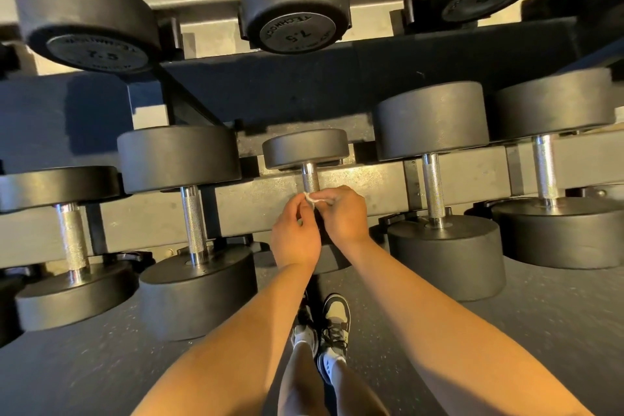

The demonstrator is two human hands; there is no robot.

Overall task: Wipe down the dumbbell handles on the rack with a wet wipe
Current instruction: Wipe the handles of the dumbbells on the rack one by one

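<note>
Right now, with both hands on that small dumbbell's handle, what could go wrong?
1. The wet wipe is a tiny bunched scrap pinched between the left hand and right hand; it may miss much of the knurled handle.
2. The fingers sit in a tight gap between the small dumbbell's heads; they could get pinched if it rolls.
3. The shoes stand directly below the lower rack, exposed should the dumbbell slip off.
</note>
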